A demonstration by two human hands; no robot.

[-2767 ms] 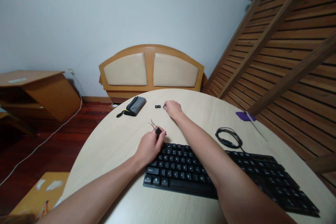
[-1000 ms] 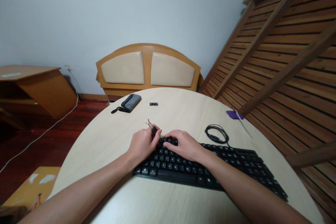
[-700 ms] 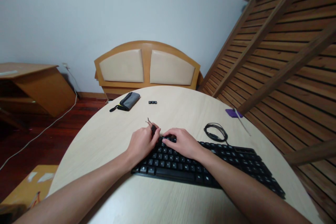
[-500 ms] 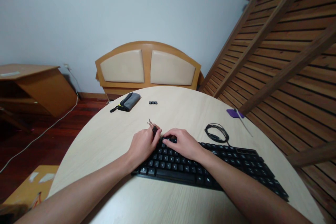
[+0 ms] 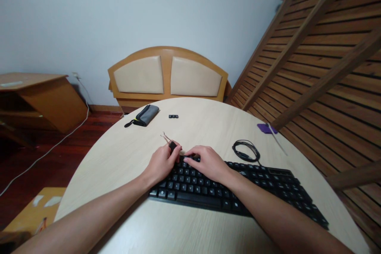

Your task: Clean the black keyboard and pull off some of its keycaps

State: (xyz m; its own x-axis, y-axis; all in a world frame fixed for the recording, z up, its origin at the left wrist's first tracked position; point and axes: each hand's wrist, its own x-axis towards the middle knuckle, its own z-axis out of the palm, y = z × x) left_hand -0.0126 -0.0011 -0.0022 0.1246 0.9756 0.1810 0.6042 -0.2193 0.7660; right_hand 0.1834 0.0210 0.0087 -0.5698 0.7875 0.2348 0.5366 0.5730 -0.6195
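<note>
A black keyboard lies slightly skewed on the table. My left hand is closed around a keycap puller, a black-handled tool whose thin wire prongs point up and away to the left. That hand rests by the keyboard's far left corner, partly covering it. On the far edge, my right hand grips the keyboard, its thumb over the top-row keys and its fingers curled along the back. What lies under those fingers is hidden. Several small black keycaps stand in a row farther back on the table.
A grey zip pouch lies at the back left of the round table. The keyboard's coiled cable sits behind it on the right. A purple item is near the right edge, by leaning wooden slats.
My left hand has shifted slightly left, and the puller's wire prongs have swung up and left, away from the keys. My right hand stays nearly in place on the keyboard.
</note>
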